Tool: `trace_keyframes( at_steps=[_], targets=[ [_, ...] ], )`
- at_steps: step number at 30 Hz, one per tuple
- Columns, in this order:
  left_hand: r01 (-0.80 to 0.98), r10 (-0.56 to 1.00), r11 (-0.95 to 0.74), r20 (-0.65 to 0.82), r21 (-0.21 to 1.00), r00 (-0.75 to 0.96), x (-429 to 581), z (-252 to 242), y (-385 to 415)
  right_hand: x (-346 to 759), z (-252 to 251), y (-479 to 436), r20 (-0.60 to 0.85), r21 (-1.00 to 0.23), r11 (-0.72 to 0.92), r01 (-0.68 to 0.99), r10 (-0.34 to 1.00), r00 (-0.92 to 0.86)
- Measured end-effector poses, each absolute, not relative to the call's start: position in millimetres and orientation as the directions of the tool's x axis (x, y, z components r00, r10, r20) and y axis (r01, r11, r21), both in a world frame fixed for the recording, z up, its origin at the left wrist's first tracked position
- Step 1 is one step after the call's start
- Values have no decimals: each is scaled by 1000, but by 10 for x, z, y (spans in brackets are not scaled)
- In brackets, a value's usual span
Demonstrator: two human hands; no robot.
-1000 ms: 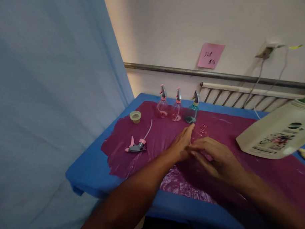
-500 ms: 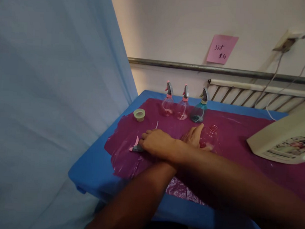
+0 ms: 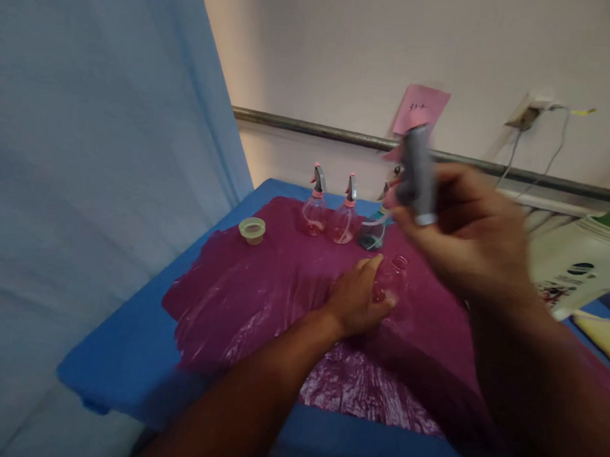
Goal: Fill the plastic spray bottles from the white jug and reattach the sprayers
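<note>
My left hand (image 3: 360, 297) is wrapped round a clear pink bottle (image 3: 394, 285), which has no spray head on its neck and a little liquid inside. Raised above the table at the right, my right hand (image 3: 477, 234) grips a grey and pink trigger spray head (image 3: 418, 169), blurred by motion. Its thin tube points to the left. Behind the bottle stand two pink spray bottles (image 3: 314, 214) (image 3: 344, 222) with heads on, and a teal spray bottle (image 3: 373, 236) partly covered by the raised spray head and its tube.
A small pale green cup (image 3: 252, 231) sits on the purple plastic sheet (image 3: 223, 279) over the blue table (image 3: 121, 342). A large white jug (image 3: 558, 264) stands at the right. A metal pipe (image 3: 308, 127) runs along the wall; a blue curtain (image 3: 98, 148) hangs left.
My right hand has picked the spray head up off the sheet and carried it up and to the right. My arms are no longer crossed; my left hand stays on the bottle.
</note>
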State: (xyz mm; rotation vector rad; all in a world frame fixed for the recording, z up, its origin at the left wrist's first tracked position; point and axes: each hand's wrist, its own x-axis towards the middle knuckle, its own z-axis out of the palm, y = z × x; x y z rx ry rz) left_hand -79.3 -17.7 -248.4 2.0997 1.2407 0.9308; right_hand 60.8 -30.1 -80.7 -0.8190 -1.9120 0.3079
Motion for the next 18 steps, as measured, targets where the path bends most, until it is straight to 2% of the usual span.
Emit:
trace_keyframes(
  at_steps=[2,4,10,12,14,18],
  targets=[
    [530,909,-402,257,747,328,-790,-2464,-184,927,-720,-399,764,-554,724,410,638,-94],
    [523,914,-387,241,759,328,-802,-2454,-191,1141,-703,-498,763,-599,697,394,646,19],
    [508,914,-376,221,775,339,-845,-2429,-201,1323,-841,-537,634,-772,592,230,741,221],
    [513,917,-370,216,775,335,-848,-2407,-204,1312,-908,-433,610,-791,574,210,764,209],
    [509,912,-383,227,771,341,-850,-2391,-202,1295,-1009,-288,593,-800,566,201,795,123],
    [481,898,-413,258,773,357,-860,-2402,-186,1290,-1300,27,450,-869,477,128,872,-193]
  ],
)
